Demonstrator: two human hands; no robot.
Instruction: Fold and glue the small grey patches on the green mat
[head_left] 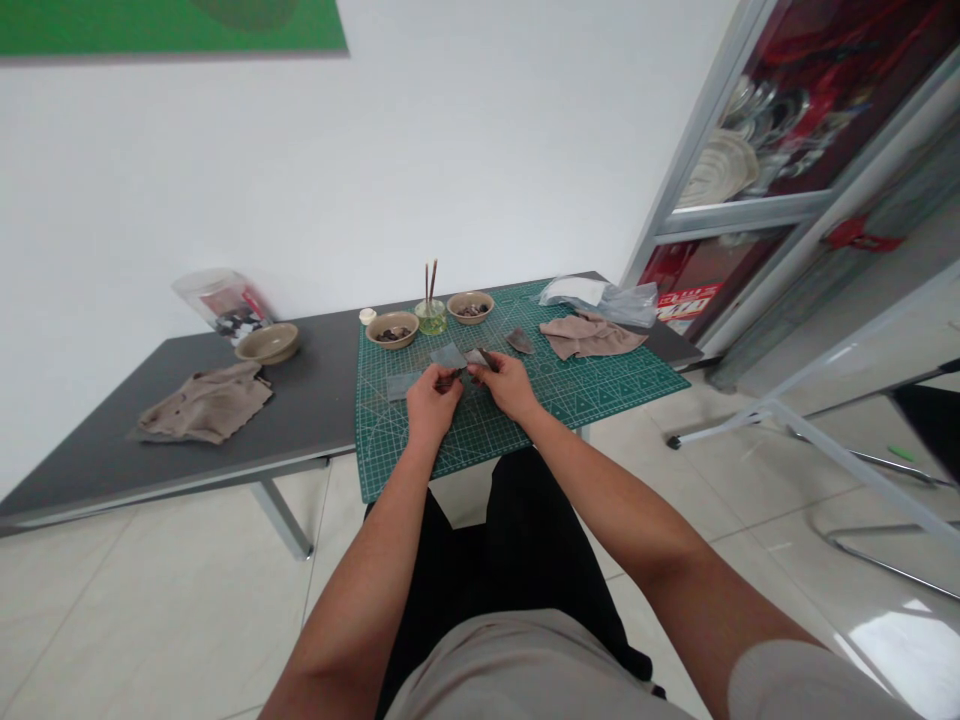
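Both my hands work over a green cutting mat (600, 385) on a grey table (315, 410). My left hand (433, 400) is closed in a pinch on a small dark piece beside a grey fabric patch (448, 356). My right hand (508, 385) is closed too, pinching a small thin thing I cannot make out, close to the left hand's fingertips. Another grey patch (400, 385) lies flat on the mat just left of my left hand. A small dark scrap (519, 341) rests beyond my right hand.
Behind the hands stand two tan bowls (392, 329) (470, 306) of dark bits and a green glass (431, 318) with sticks. Beige cloths (589, 335) (204, 403), a third bowl (268, 343), a plastic jar (221, 303) and plastic bags (600, 296) lie around. A metal-framed cabinet (787, 150) stands right.
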